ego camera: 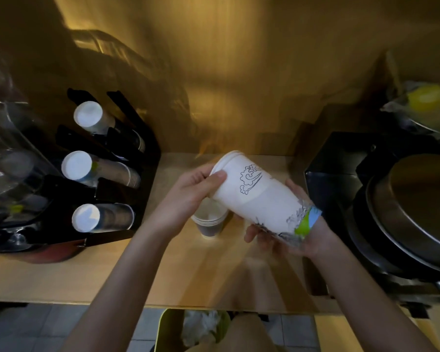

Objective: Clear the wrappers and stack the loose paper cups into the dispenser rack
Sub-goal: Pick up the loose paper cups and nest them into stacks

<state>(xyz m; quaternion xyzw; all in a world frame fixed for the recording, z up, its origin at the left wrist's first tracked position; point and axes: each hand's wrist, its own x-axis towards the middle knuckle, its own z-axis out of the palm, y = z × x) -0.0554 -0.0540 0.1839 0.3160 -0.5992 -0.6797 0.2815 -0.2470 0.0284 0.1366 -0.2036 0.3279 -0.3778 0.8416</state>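
Two hands held one nested stack of white paper cups [262, 196] tilted above the middle of the table [127, 270], rims up toward eleven o'clock and bases down toward five. The left hand [193, 191] was pinched on the rim end, thumb pressed on the wall; the right hand [287, 232] was cupped, fingers curled, under the base end, where what looked like crinkled clear wrapper [294, 224] clung near the green band. Just below the stack, at about six o'clock from the left hand, a shorter stack of cups [209, 223] stood upright on the table, not yet racked. Off at nine o'clock, the black dispenser rack [107, 171] already showed three rows of cups lying sideways, bases outward. At six o'clock, under the table edge, a yellow-green bin [203, 329] held crumpled clear plastic, so some wrappers seemed cleared. By my judgement the job was partway: the held stack and the standing stack remained to be loaded, and the clinging wrapper to be binned.
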